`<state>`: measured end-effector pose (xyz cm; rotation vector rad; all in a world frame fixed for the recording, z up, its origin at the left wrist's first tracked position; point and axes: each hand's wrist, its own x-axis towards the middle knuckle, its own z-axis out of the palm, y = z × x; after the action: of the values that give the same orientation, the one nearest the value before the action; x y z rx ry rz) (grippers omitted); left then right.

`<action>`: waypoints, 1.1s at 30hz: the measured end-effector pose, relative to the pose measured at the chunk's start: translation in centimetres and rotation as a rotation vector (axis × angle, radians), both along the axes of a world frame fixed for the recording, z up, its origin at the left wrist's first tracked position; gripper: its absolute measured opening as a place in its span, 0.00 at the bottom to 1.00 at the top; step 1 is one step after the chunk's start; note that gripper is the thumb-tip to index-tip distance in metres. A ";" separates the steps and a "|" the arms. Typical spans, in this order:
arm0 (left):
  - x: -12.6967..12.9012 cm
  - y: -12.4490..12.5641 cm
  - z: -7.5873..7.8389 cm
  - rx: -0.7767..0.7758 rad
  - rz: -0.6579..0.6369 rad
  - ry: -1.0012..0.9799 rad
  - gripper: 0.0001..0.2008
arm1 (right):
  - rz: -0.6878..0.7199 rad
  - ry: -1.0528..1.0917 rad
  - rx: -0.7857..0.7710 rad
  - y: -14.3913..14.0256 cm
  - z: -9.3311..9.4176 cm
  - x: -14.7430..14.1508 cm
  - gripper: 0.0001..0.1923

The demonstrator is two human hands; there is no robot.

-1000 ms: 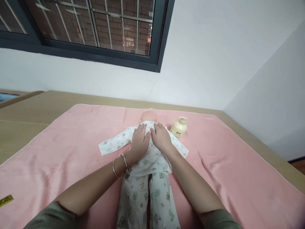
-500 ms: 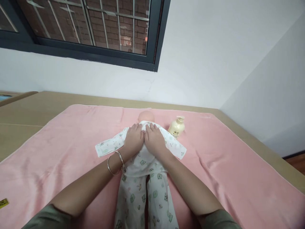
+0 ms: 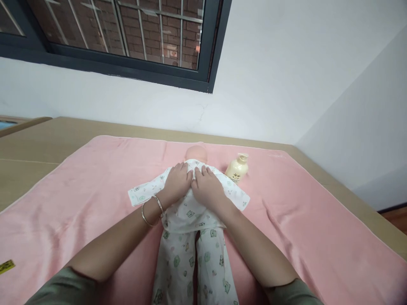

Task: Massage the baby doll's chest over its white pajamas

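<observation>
Both hands lie flat, fingers spread and gripping nothing; the left hand (image 3: 176, 183) and right hand (image 3: 206, 188) press side by side, thumbs nearly touching, on the chest of the doll (image 3: 190, 212), which lies on its back directly beneath the palms; just past the fingertips sits its bare head (image 3: 196, 151); its printed outfit (image 3: 193, 250) runs back from the wrists toward the person; soft cloth, likely to slide and bunch, so the firmer torso under the palms looks the better hold; the doll seems light; beyond the right fingers stands a cream pump bottle (image 3: 237, 168); all rests on a pink towel (image 3: 79, 190).
</observation>
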<state>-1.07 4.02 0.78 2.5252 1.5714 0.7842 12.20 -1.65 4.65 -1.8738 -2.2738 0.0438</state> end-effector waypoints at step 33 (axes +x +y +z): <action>-1.2 0.7 1.7 -0.081 -0.125 0.040 0.18 | 0.013 -0.043 -0.045 -1.2 1.1 -0.9 0.29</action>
<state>-2.22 4.73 2.44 2.5659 1.4093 0.6462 11.29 -2.89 5.71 -1.8995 -2.3321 0.0578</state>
